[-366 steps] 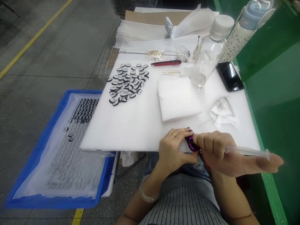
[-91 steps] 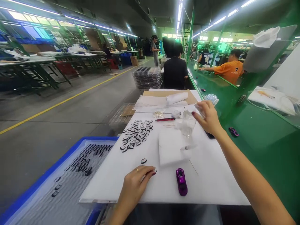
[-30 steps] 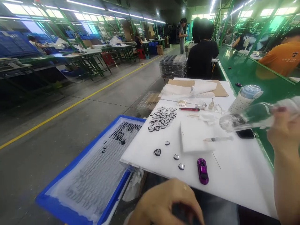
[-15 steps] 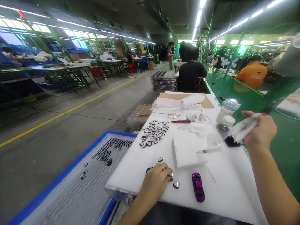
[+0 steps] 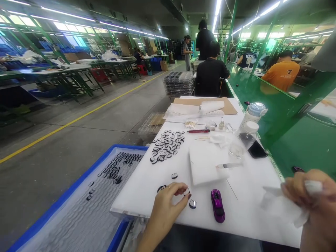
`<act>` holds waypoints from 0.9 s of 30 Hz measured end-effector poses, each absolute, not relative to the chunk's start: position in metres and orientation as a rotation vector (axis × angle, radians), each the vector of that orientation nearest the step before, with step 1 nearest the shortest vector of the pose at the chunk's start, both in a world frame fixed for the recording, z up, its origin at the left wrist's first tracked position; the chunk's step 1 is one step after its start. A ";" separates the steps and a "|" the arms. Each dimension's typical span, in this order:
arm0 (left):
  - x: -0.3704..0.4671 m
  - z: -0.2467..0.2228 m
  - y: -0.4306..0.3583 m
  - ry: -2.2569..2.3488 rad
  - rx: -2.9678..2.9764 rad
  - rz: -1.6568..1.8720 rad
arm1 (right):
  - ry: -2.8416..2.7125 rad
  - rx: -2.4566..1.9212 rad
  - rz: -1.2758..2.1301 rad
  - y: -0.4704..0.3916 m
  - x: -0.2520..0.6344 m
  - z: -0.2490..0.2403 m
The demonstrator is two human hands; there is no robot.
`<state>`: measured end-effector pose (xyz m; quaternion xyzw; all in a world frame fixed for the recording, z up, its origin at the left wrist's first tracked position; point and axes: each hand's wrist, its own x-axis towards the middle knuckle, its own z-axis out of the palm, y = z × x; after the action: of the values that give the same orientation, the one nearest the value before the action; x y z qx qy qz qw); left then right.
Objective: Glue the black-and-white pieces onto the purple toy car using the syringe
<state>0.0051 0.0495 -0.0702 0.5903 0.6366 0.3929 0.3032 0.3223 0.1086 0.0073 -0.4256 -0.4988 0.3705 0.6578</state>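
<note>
Over the front of the white tabletop (image 5: 246,210), my left hand (image 5: 169,203) pinches a small black-rimmed part (image 5: 186,191) between thumb and finger. A similar loose part (image 5: 192,204) lies just right of it, another (image 5: 174,175) beyond it. My right hand (image 5: 309,190), blurred at the right edge, is closed on a crumpled white tissue (image 5: 282,206). A purple toy car (image 5: 217,205) rests between my hands. Behind it are a white pad (image 5: 207,164) and a syringe (image 5: 229,165). Many like parts (image 5: 168,145) are spread out farther back on the left.
A blue-rimmed tray (image 5: 76,185) with rows of dark parts stands at the left. Bottles (image 5: 254,117), a phone (image 5: 257,149) and a red pen (image 5: 198,131) lie farther back. A person in black (image 5: 211,77) sits ahead, beside a green bench (image 5: 275,119).
My right hand has moved down and to the right with the tissue, uncovering the phone. My left hand's fingers have lifted with the small part. The view has shifted slightly.
</note>
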 end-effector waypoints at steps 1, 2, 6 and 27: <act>0.012 -0.071 0.045 1.593 1.485 1.110 | -1.184 -0.951 0.929 0.101 0.324 -0.004; 0.021 -0.072 0.040 1.475 1.413 1.160 | -1.228 -0.960 1.010 0.093 0.323 -0.015; 0.062 -0.079 0.026 0.981 1.189 1.285 | -1.274 -1.208 1.167 0.059 0.306 -0.042; 0.093 -0.090 0.024 0.622 0.296 1.251 | -1.928 -0.796 0.356 0.052 0.240 -0.057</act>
<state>0.0927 0.0245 -0.0898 0.1358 0.2851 0.5737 0.7557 0.2403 0.0518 -0.0570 -0.3279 -0.7940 0.1465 0.4904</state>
